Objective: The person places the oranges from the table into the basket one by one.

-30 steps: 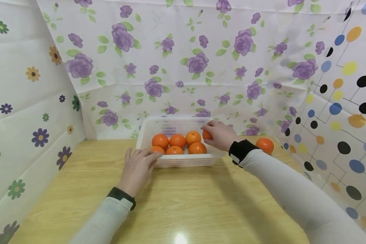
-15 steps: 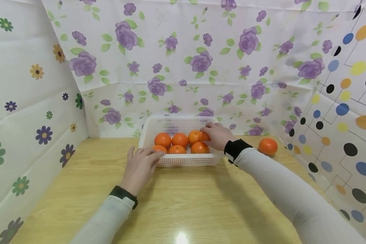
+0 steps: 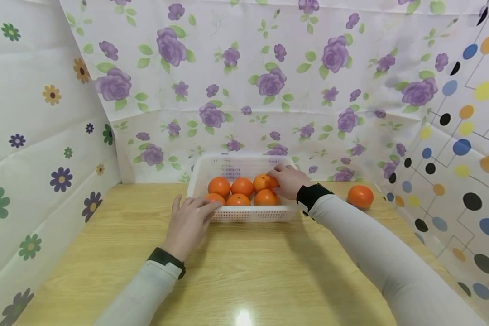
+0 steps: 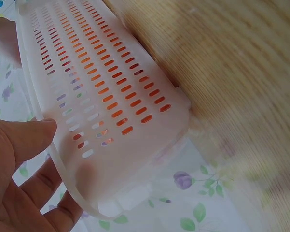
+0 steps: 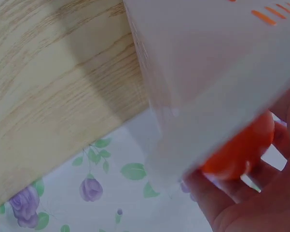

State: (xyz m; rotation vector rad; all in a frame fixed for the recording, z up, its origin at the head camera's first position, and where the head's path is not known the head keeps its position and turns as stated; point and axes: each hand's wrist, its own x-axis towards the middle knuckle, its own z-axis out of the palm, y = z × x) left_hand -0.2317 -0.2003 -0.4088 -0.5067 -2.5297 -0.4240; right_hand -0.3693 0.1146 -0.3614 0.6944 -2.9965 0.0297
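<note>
A white perforated plastic basket (image 3: 252, 213) holds several oranges, such as the one at the back left (image 3: 219, 187) and one at the front right (image 3: 266, 197). My left hand (image 3: 189, 224) grips the basket's front left corner. In the left wrist view its thumb (image 4: 36, 137) lies on the outer side of the rim and the fingers curl on the other side. Over the basket's right end, my right hand (image 3: 289, 181) holds an orange (image 5: 241, 150) in curled fingers, partly hidden behind the basket wall in the right wrist view. That orange overlaps the back right one (image 3: 261, 181).
Another orange (image 3: 360, 196) lies on the wooden table (image 3: 236, 262) to the right of the basket. A purple-flowered cloth (image 3: 228, 90) hangs close behind. Patterned cloths stand at the left (image 3: 32, 149) and the right (image 3: 460, 181).
My right hand has moved slightly left in the basket with its orange, bringing it against the back right orange in view. The left hand keeps its hold. The head view has shifted a little.
</note>
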